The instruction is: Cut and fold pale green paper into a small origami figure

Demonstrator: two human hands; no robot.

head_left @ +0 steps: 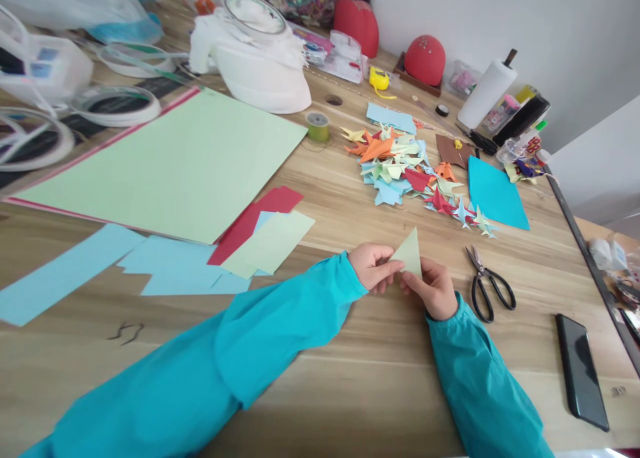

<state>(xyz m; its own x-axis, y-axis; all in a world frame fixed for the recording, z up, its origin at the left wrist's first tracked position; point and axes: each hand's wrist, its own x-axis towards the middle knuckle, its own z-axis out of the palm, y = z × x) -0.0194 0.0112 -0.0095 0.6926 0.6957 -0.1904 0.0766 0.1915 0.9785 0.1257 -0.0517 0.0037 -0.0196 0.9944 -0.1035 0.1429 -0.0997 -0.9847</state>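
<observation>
Between my two hands is a pale green piece of folded paper (411, 253), its visible part a triangle with the point upward. My left hand (374, 266) pinches its left edge between thumb and fingers. Gripping the lower right corner is my right hand (433, 289), fingers curled behind the sheet. Black-handled scissors (483, 278) lie just right of my right hand, blades pointing away. Beyond the hands sits a pile of folded paper cranes (385, 155) in orange, red, green and blue. Cut green paper (273, 243) and red paper (245, 228) lie to the left.
A large pale green sheet stack (180, 171) covers the left, with blue strips (175, 265) before it. A turquoise square (495, 193) lies at right, a phone (583, 371) nearer. Behind stand a thread spool (318, 127), yellow tape measure (379, 79) and red pincushion (425, 59).
</observation>
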